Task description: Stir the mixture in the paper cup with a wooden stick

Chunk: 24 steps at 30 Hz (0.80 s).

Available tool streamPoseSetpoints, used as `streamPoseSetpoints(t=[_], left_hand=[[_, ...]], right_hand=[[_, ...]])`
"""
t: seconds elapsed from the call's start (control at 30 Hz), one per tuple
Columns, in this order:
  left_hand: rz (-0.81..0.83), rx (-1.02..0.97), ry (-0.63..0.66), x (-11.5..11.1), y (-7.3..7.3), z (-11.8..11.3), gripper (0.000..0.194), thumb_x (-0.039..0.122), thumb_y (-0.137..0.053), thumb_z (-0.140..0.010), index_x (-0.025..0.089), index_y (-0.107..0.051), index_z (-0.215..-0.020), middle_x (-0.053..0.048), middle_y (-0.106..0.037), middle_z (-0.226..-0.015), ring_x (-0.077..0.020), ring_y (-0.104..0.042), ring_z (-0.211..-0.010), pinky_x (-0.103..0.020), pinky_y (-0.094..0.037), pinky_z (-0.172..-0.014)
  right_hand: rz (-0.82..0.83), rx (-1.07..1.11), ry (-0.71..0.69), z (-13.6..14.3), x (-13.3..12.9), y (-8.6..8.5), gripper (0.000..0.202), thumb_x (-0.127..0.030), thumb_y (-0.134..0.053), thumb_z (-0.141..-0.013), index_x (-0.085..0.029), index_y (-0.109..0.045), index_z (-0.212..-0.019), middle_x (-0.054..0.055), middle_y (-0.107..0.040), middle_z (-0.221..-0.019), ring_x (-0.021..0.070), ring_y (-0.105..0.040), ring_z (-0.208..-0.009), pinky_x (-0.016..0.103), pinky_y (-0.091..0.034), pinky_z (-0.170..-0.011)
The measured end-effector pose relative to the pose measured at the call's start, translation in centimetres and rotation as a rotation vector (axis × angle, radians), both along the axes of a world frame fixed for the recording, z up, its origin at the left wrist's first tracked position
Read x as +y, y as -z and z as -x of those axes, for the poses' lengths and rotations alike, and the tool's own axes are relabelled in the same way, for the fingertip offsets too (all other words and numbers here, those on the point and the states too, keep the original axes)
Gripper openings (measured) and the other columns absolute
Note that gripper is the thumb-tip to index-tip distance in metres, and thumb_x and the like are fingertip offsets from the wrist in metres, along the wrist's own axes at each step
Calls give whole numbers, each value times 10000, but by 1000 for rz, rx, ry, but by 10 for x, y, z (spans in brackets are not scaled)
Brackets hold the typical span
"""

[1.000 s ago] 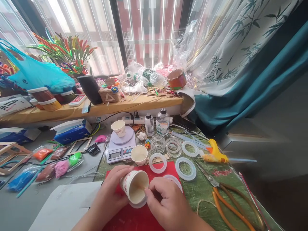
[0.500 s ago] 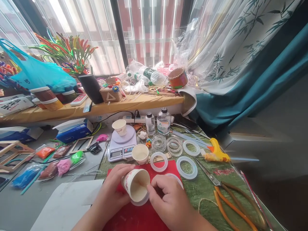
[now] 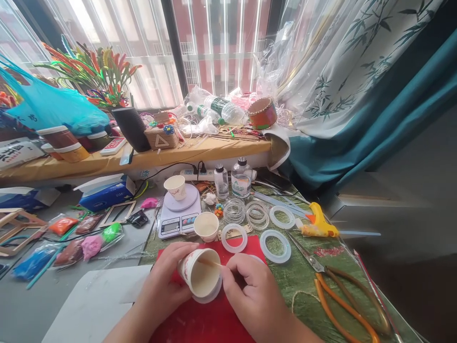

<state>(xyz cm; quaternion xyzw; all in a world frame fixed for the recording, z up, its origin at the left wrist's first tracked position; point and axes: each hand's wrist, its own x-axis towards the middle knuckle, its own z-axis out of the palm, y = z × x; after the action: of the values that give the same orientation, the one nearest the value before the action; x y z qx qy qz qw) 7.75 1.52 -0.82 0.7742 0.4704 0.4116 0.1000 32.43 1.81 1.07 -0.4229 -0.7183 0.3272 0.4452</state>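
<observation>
My left hand is wrapped round a paper cup, which is tilted with its mouth toward me and to the right. A thin wooden stick reaches over the cup's rim into its mouth, pinched between the thumb and fingers of my right hand. Under the cup's lower rim shows the edge of a pale round piece, mostly hidden. Both hands are above a red sheet. Just beyond stand a second paper cup and a translucent ring mould.
A kitchen scale carries another paper cup. Two clear bottles stand behind more ring moulds. To the right lie orange-handled shears and a yellow glue gun. Bagged clay lies left.
The stick has swung up and now shows across the upper part of the cup's mouth. My right hand has shifted slightly; the cup stays tilted in my left hand.
</observation>
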Motion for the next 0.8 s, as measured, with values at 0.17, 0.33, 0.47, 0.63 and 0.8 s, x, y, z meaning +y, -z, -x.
streamPoseSetpoints(t=[0.17,0.33,0.47,0.63,0.8], left_hand=[[-5,27,-8,0,-2,-1,539,341,-890,-891,340,-688,-1390,-71,-821,-1243,-264,-810,-1118,-333,-684,-919],[6,9,-4,0,-2,-2,511,318,-876,-899,340,-695,-1376,-60,-821,-1229,-255,-811,-1099,-323,-678,-911],[3,1,3,0,1,-1,522,332,-868,-909,339,-689,-1400,-69,-818,-1251,-264,-805,-1111,-335,-678,-919],[-15,28,-8,0,9,4,532,340,-859,-912,341,-675,-1412,-75,-805,-1266,-265,-802,-1133,-339,-678,-944],[-17,48,-16,1,12,5,543,327,-860,-897,344,-680,-1410,-77,-811,-1267,-278,-809,-1133,-347,-684,-946]], right_hand=[[59,28,-95,1,0,0,277,-233,-581,-1010,-227,-593,-733,-26,-638,-650,126,-553,-582,244,-386,-577],[101,2,-80,2,0,3,284,-243,-571,-1007,-224,-554,-724,-20,-621,-657,127,-542,-589,255,-368,-576],[116,21,-74,1,0,2,282,-263,-566,-1020,-222,-561,-740,-15,-639,-675,128,-558,-607,248,-383,-590],[43,-21,-110,1,1,3,271,-224,-572,-972,-228,-485,-715,-36,-583,-629,115,-507,-567,248,-345,-566],[9,-35,-47,3,2,4,286,-227,-562,-981,-231,-471,-710,-30,-578,-627,123,-514,-574,258,-336,-570]])
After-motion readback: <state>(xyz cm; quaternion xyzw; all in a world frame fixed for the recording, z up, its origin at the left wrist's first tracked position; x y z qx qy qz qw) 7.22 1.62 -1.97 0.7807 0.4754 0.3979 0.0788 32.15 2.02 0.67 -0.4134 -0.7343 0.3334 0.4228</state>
